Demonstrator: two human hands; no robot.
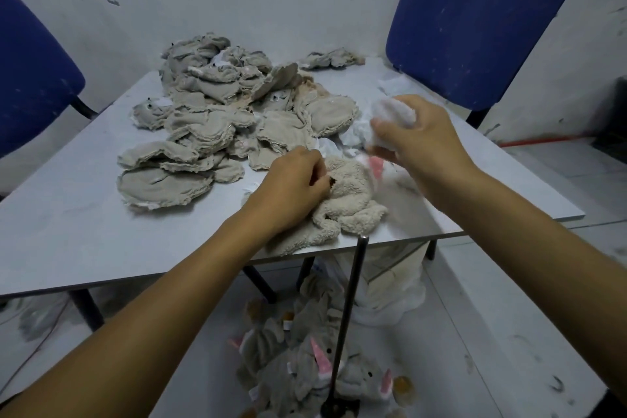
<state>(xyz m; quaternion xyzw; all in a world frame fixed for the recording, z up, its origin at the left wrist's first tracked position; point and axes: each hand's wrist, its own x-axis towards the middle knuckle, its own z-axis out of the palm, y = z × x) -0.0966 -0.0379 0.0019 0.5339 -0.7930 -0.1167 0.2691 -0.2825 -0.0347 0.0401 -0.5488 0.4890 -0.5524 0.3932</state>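
Two grips in view, one plush skin between them. Left grip (298, 180) curled, fingertips pinching the plush skin (346, 200) at a small dark opening in its upper part. Right grip (417, 136) closed round one wad of white stuffing (393, 115), held just above the tabletop (68, 220) and just beyond the skin's right side. Only one skin in hand: cream, curly-piled like fleece, limp and unfilled, crumpled in soft folds, with one pink ear lining showing at its upper right. Lying at the near edge of the tabletop, towards the near right corner, lowest fold reaching the edge itself. Loose white stuffing (353, 136) on the tabletop just behind it. Further back, spread from the middle towards the far left corner, one heap of flat grey-beige skins (230, 119), overlapped too much to count; one stray skin (330, 58) apart at the far edge. Two seats: one blue chair (30, 78) past the left edge, a second blue chair (481, 17) past the far right corner. One thin dark rod (349, 309) upright from the floor to the near edge. On the floor below, one pile of grey plush toys (315, 366) with pink ears, and one white bag (390, 292) under the tabletop.
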